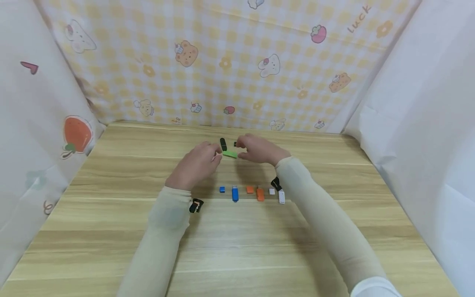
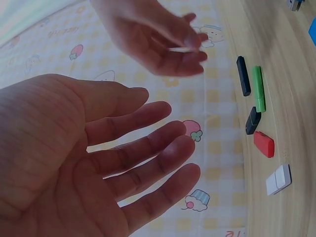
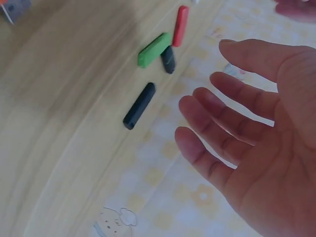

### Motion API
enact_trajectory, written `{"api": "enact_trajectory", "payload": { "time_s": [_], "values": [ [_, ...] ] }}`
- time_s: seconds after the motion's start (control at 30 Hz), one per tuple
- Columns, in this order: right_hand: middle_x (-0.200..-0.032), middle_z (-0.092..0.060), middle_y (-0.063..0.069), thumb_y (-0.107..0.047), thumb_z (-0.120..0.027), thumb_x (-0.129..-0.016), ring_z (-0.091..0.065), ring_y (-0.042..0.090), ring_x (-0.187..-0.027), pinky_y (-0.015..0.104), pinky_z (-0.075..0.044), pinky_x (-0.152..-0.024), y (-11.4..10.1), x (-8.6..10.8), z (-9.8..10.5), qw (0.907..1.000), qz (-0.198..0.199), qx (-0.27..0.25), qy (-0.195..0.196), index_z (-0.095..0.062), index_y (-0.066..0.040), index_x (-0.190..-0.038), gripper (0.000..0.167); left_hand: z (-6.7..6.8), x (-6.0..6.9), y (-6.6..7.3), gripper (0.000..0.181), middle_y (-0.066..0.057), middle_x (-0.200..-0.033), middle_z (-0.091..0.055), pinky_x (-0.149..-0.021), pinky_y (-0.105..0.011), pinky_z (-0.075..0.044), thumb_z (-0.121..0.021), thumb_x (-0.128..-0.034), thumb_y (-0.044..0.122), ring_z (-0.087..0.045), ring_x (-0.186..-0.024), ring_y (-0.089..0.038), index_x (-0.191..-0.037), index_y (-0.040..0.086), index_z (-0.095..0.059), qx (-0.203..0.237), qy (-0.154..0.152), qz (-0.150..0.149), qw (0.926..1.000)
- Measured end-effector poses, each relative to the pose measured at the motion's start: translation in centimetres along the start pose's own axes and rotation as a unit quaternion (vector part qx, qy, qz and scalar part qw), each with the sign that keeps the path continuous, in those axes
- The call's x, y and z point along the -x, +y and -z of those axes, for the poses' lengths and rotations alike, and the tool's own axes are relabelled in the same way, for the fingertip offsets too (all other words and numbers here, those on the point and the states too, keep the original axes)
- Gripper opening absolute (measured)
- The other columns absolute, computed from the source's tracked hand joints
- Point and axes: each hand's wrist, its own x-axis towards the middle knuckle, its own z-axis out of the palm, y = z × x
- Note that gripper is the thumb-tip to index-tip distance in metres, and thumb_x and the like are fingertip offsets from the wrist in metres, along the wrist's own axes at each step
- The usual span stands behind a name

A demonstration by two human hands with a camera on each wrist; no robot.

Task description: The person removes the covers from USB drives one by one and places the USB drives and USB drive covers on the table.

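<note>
My left hand (image 1: 196, 164) hovers over the far part of the table with its fingers loosely bent and nothing in them. Opposite it, my right hand (image 1: 260, 149) is also above the table, holding nothing. Between them lie a green USB stick (image 1: 230, 154) and a black USB stick (image 1: 223, 144). A second black stick (image 3: 139, 106) is partly hidden by the right hand in the head view. The left wrist view also shows a red stick (image 2: 264, 144) and a white stick (image 2: 279, 179), which the left hand covers in the head view.
Nearer me, a row holds a blue USB stick (image 1: 235, 194) beside its blue cap (image 1: 222, 189), an orange stick (image 1: 260, 194) with an orange cap (image 1: 250, 189), and a white stick (image 1: 281, 197) with a white cap (image 1: 272, 191). A patterned curtain (image 1: 230, 74) hangs behind the table.
</note>
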Motion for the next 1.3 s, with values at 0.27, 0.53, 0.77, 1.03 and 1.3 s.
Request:
{"api": "enact_trajectory", "payload": {
  "time_s": [0.27,0.53,0.77,1.03,1.3],
  "values": [
    [-0.140,-0.068,0.020,-0.017,-0.065,-0.108,-0.065,0.034,-0.131,0.046,-0.052,-0.115,0.9,-3.3,-1.0,0.9997,-0.019,-0.014,-0.007,-0.062,0.003,-0.140,0.037,0.0,0.1,0.3,0.036,-0.017,-0.146,-0.062,-0.116,-0.051,-0.051,-0.052,-0.1143,0.022,-0.061,-0.131,-0.032,-0.142,0.002,-0.064,0.007,-0.005,0.007,0.9999],
    [-0.153,-0.062,0.017,-0.018,-0.060,-0.110,-0.059,0.033,-0.141,0.046,-0.048,-0.120,0.5,-4.9,-2.3,0.9951,-0.069,-0.014,-0.069,-0.058,-0.001,-0.148,0.041,0.4,0.3,0.2,0.035,-0.015,-0.135,-0.065,-0.107,-0.049,-0.056,-0.053,-0.1145,0.022,-0.064,-0.115,-0.031,-0.143,0.003,-0.061,0.013,0.013,0.014,0.9997],
    [-0.141,-0.066,0.014,-0.019,-0.064,-0.109,-0.063,0.028,-0.127,0.043,-0.052,-0.114,0.3,-5.5,-3.2,0.9944,-0.081,0.030,-0.061,-0.063,-0.004,-0.139,0.033,0.9,0.6,-0.3,0.033,-0.016,-0.128,-0.066,-0.101,-0.048,-0.058,-0.056,-0.1129,0.018,-0.063,-0.109,-0.031,-0.141,0.002,-0.063,0.015,0.033,0.008,0.9993],
    [-0.133,-0.069,0.014,-0.014,-0.064,-0.109,-0.065,0.027,-0.120,0.040,-0.054,-0.111,0.4,-6.4,-4.1,0.9957,-0.078,0.032,-0.040,-0.064,-0.003,-0.134,0.027,1.2,0.8,-0.7,0.034,-0.018,-0.137,-0.066,-0.100,-0.050,-0.060,-0.056,-0.1143,0.022,-0.066,-0.113,-0.033,-0.140,0.002,-0.064,0.024,0.041,0.018,0.9987],
    [-0.123,-0.073,0.013,-0.011,-0.065,-0.109,-0.066,0.025,-0.109,0.038,-0.057,-0.104,0.4,-6.4,-4.2,0.9970,-0.067,0.019,-0.033,-0.067,-0.002,-0.125,0.019,0.9,0.6,-0.9,0.031,-0.018,-0.128,-0.067,-0.096,-0.046,-0.060,-0.057,-0.1121,0.016,-0.064,-0.105,-0.031,-0.138,0.000,-0.065,0.020,0.045,0.006,0.9987]
  ]
}}
